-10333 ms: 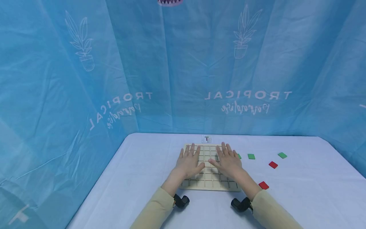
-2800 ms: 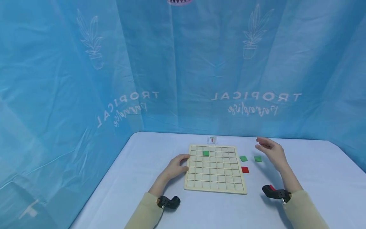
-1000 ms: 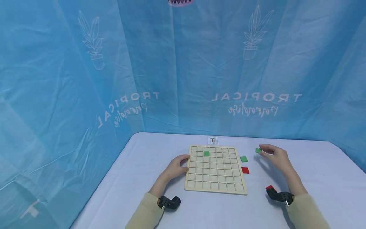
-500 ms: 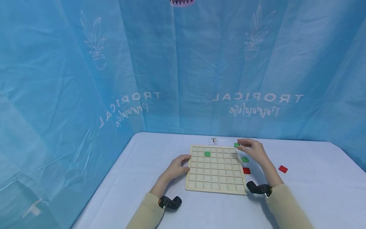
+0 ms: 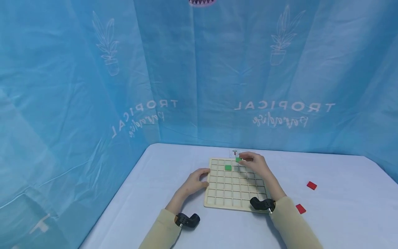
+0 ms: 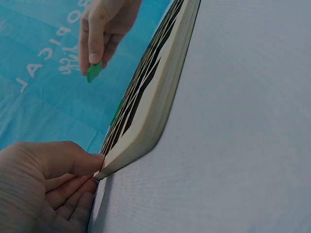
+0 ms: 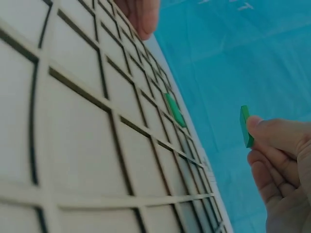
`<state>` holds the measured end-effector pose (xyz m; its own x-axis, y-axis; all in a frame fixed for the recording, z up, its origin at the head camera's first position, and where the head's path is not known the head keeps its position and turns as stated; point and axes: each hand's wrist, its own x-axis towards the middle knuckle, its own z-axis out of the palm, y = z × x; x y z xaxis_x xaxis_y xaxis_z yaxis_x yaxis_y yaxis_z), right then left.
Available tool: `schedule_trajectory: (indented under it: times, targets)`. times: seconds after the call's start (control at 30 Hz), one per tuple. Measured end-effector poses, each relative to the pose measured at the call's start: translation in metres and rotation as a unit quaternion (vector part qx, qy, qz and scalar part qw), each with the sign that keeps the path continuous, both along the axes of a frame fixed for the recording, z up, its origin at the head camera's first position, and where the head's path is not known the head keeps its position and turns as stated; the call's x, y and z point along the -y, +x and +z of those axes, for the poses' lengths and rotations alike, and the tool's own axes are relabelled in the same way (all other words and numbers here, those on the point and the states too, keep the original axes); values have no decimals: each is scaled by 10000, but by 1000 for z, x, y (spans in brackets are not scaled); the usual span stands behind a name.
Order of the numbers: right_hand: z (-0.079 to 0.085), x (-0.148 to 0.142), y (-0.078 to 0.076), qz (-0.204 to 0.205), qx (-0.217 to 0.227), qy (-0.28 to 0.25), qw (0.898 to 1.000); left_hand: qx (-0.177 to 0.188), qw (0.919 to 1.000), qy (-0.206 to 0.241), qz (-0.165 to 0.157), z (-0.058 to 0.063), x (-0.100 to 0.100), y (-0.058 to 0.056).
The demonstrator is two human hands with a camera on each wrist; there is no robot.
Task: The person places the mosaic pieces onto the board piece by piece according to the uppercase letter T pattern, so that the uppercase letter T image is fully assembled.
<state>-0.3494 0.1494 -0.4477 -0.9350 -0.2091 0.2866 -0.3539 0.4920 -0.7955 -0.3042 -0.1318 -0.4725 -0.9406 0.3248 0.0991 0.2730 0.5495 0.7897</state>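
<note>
A pale square grid board lies on the table. My left hand grips its left edge, the thumb at the rim in the left wrist view. One green tile sits in a cell of the second row from the back. My right hand pinches another green tile between thumb and fingers. It holds this tile raised over the board's back rows, to the right of the seated tile. Beneath the hand, a shadow falls on the cells.
Two red tiles, one farther back and one nearer, lie right of the board. A small card with a printed grid pattern lies behind it. My right forearm covers part of the board's right edge. Blue curtains surround the white table.
My right hand picked up a green tile from the table at right and carried it left over the board. The left hand keeps its hold. Earlier, the seated green tile came onto the board.
</note>
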Motion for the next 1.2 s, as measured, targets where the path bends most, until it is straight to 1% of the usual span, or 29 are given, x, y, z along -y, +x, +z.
schedule_trajectory:
  times: [0.13, 0.23, 0.33, 0.43, 0.7, 0.9, 0.97, 1.03, 1.1, 1.2]
  targets:
    - [-10, 5, -3, 74, -23, 23, 10000, -9, 10000, 24, -15, 1, 0, 0]
    - [-18, 8, -6, 114, 72, 60, 9999, 17, 10000, 68, -21, 3, 0, 1]
    - [-28, 9, -7, 74, 158, 112, 9998, 56, 9999, 117, -33, 3, -1, 1]
    - [-33, 10, -8, 64, 136, 163, 9998, 43, 9999, 104, -39, 2, -1, 0]
    - [-36, 12, -8, 84, -26, 469, 9989, 79, 9999, 105, -23, 0, 0, 0]
    - [-35, 14, -5, 111, -134, 567, 9982, 66, 9999, 126, -29, 0, 0, 0]
    - [-34, 14, -5, 131, -77, 453, 9989, 46, 9999, 110, -30, -1, 0, -1]
    - [-31, 13, -5, 148, 50, 193, 9997, 46, 9999, 94, -29, -1, 0, -1]
    - [-27, 12, -4, 185, 226, -233, 9993, 51, 9999, 111, -38, 0, 0, -1]
    - [-17, 9, -3, 369, 442, -954, 9938, 58, 9999, 118, -35, 0, 1, -1]
